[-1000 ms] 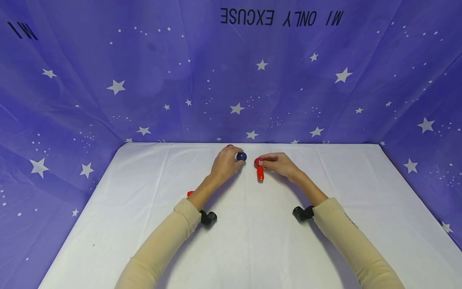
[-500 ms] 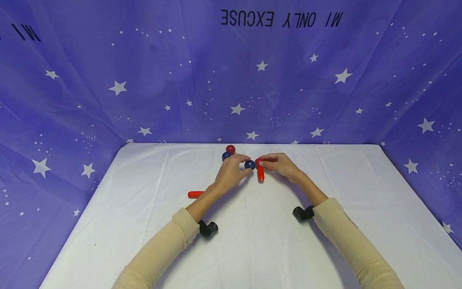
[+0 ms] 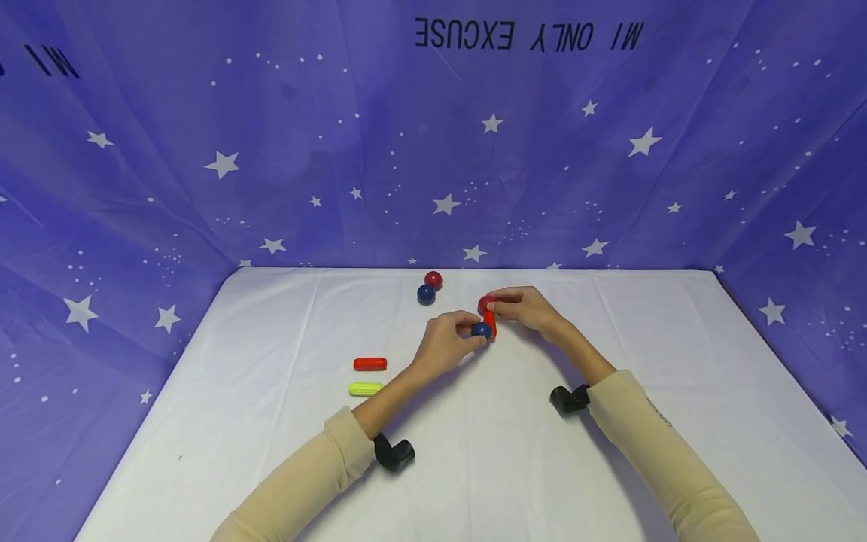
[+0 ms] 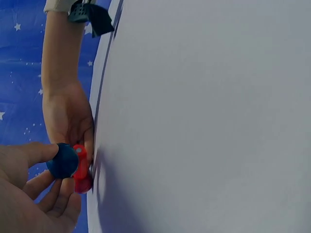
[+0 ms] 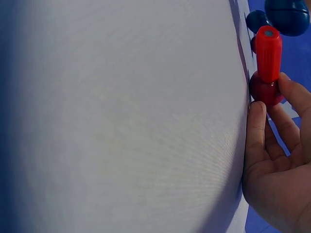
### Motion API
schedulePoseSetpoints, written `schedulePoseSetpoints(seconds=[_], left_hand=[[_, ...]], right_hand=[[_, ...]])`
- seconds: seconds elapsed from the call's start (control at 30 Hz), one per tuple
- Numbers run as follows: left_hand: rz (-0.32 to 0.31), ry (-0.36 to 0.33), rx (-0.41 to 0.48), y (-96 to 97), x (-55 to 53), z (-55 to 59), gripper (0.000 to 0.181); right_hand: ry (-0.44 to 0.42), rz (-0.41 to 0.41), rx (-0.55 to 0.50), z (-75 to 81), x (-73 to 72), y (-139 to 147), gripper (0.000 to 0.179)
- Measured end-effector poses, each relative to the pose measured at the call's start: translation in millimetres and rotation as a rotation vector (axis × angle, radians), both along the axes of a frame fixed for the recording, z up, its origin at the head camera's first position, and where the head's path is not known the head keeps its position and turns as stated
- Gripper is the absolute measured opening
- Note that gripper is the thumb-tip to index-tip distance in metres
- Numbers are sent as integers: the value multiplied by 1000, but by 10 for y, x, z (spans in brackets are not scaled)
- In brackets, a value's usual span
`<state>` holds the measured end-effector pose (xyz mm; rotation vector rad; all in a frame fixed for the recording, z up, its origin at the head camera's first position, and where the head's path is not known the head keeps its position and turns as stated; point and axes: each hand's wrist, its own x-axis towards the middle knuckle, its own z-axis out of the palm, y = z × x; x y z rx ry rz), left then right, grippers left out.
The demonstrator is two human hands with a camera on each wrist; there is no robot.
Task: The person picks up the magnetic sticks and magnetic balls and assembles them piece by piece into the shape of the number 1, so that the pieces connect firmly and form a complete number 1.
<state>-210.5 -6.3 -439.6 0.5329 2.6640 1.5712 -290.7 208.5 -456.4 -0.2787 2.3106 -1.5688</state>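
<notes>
In the head view my left hand (image 3: 443, 346) pinches a glossy blue ball (image 3: 482, 330) between thumb and fingers. My right hand (image 3: 528, 309) pinches a red ball (image 3: 485, 303) beside it, low over the white cloth. From this red ball a short red rod (image 5: 268, 54) sticks out, its end showing a small grey spot in the right wrist view. The blue ball (image 4: 63, 161) is close to the rod's free end; whether they touch I cannot tell. Part of the rod is hidden behind the blue ball in the head view.
A second blue ball (image 3: 426, 294) and a second red ball (image 3: 433, 280) lie together near the table's back edge. Left of my left forearm lie another red rod (image 3: 369, 364) and a yellow-green rod (image 3: 366, 389). A purple star-patterned curtain (image 3: 379, 150) stands behind the table.
My left hand has carried the blue ball right and toward me, from near the loose balls to the rod's free end. The right hand has stayed almost still with the red ball.
</notes>
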Motion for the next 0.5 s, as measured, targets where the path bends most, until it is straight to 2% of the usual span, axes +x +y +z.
schedulePoseSetpoints(seconds=[0.2, 0.37, 0.5], left_hand=[[-4, -70, 56, 33, 75, -44, 24], [-12, -119, 91, 66, 108, -54, 24], [-23, -130, 97, 94, 129, -58, 25]], right_hand=[[13, 28, -38, -17, -19, 3, 40], [10, 14, -41, -18, -18, -4, 38], [1, 5, -51, -27, -11, 0, 39]])
